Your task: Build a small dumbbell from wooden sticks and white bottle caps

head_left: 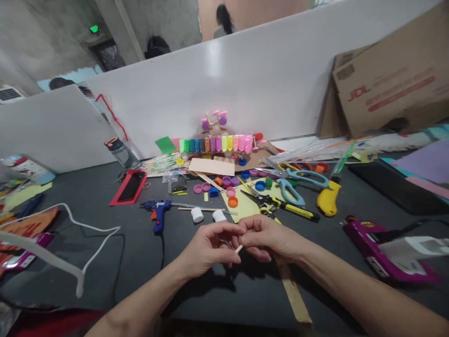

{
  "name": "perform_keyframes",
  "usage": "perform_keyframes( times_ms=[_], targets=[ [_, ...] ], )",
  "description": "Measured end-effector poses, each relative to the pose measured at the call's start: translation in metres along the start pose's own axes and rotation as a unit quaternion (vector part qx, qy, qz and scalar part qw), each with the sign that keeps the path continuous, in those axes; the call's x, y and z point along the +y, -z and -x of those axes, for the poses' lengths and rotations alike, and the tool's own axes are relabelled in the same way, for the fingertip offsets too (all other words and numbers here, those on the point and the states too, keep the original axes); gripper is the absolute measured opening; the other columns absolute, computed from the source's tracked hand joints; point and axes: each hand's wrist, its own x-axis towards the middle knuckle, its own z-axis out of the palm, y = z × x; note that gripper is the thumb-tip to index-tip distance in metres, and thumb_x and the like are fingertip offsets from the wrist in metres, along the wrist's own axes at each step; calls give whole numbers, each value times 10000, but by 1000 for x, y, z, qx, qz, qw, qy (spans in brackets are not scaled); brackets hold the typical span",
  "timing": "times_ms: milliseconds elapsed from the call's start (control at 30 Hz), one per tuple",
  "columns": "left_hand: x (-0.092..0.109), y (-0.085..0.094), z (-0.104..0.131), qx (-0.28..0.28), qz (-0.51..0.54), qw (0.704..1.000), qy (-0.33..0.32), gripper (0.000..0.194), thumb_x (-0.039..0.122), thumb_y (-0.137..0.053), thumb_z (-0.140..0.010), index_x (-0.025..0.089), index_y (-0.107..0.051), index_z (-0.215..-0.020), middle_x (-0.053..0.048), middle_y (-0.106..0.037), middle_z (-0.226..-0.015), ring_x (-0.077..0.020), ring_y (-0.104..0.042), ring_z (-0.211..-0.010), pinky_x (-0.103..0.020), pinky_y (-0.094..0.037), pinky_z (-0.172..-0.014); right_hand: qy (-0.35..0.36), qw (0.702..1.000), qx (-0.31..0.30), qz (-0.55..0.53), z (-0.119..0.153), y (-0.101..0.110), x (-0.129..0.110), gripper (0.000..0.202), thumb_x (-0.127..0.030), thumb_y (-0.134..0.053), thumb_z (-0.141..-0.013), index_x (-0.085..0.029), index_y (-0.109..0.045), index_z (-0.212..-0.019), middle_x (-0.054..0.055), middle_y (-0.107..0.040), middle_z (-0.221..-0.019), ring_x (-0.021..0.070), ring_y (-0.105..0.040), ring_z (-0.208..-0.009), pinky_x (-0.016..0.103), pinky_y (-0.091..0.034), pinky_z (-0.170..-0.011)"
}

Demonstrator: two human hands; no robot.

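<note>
My left hand (210, 248) and my right hand (261, 236) meet over the dark table's front part. Between them is a short pale wooden stick (239, 249), pinched by my right fingers, while the left thumb and fingers curve around it. Just beyond the hands stand two white cylinders (197, 215) on the table. A blue glue gun (159, 214) lies left of these. Under my right wrist runs a flat wooden strip (293, 295).
Bottle caps (232, 201), yellow-handled pliers (294, 208), blue-handled scissors (308, 177) and a yellow cutter (329, 199) lie behind. A purple tool (372, 248) is at right, a white cable (101, 248) at left. A white partition (245, 84) stands behind.
</note>
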Motion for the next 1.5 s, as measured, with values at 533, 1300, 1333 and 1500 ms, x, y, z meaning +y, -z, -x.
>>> perform_keyframes(
  times_ms=[533, 1300, 1333, 1500],
  targets=[
    [29, 17, 18, 29, -207, 967, -147, 530, 415, -844, -726, 225, -720, -1205, -23, -644, -802, -144, -530, -662, -246, -426, -620, -1, 999, -10, -41, -11, -42, -4, 339, -420, -810, -643, -132, -635, -608, -36, -541, -388, 51, -383, -293, 187, -254, -323],
    [-35, 103, 111, 442, -2, 893, 85, 520, 557, -853, -592, 187, -785, -951, -151, -652, -1314, -328, -607, -1206, -455, -452, -1045, 1, 885, 101, 455, -130, -123, -11, 275, -317, -650, -957, -155, -637, -1179, 94, -645, -1226, 249, -641, -1082, 471, -549, -917],
    [-34, 103, 110, 440, 29, 893, 93, 547, 581, -850, -587, 182, -786, -954, -155, -692, -1254, -323, -631, -1181, -450, -478, -1024, -1, 872, 102, 479, -140, -129, -10, 300, -322, -648, -959, -157, -628, -1208, 101, -630, -1260, 259, -630, -1110, 485, -539, -936],
    [-28, 102, 108, 434, 137, 884, 104, 569, 599, -873, -547, 174, -796, -917, -125, -767, -1095, -249, -706, -1036, -318, -577, -854, -42, 844, 116, 521, -175, -143, -9, 333, -336, -643, -962, -161, -612, -1244, 105, -619, -1278, 262, -631, -1109, 485, -544, -930]
  ],
)
